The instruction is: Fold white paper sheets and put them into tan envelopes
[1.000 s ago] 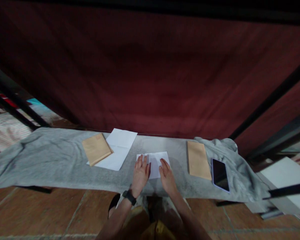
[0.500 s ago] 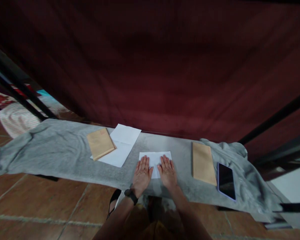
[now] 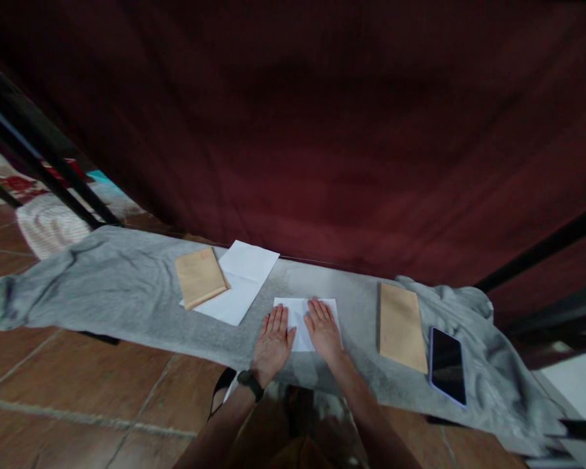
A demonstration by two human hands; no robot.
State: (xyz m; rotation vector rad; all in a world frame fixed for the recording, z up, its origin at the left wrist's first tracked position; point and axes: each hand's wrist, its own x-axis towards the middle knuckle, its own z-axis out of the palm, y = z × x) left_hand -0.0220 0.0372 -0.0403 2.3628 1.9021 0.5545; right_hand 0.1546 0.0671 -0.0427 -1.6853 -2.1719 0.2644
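A white sheet of paper (image 3: 299, 329), apparently folded, lies on the grey cloth (image 3: 141, 293) in front of me. My left hand (image 3: 273, 342) rests flat along its left edge, fingers stretched out, a dark watch on the wrist. On the paper's right half lies my right hand (image 3: 323, 329), palm down with fingers extended. Neither hand grips anything. Left of them is a larger white sheet (image 3: 247, 277) with a crease, partly covered by a stack of brown envelopes (image 3: 200, 277). Another brown envelope stack (image 3: 401, 326) sits to the right.
A phone (image 3: 447, 366) with a purple edge lies right of the right-hand envelopes. Behind the cloth-covered surface hangs a dark red curtain (image 3: 303, 176). Black bars (image 3: 542, 251) stand at both sides. Brown floor tiles (image 3: 78, 391) show below the front edge.
My right hand has shifted inward and slightly up over the paper. My left hand has moved slightly down and left on its edge. The whole view has tilted a little.
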